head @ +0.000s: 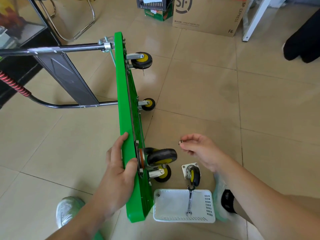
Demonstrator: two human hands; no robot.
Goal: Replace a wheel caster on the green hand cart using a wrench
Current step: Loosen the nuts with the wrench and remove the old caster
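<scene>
The green hand cart stands on its long edge on the tiled floor, wheels pointing right. My left hand grips its upper edge near the close end, thumb beside a black-and-yellow caster held against the underside. My right hand pinches a small metal nut in the air to the right of that caster. A loose caster with its mounting plate lies on the floor below my right hand. A wrench lies across the white basket.
Two more casters stick out of the cart farther away, another sits low near the close end. The folded handle reaches left. An SF cardboard box, a crate and a chair frame stand at the back. My feet flank the basket.
</scene>
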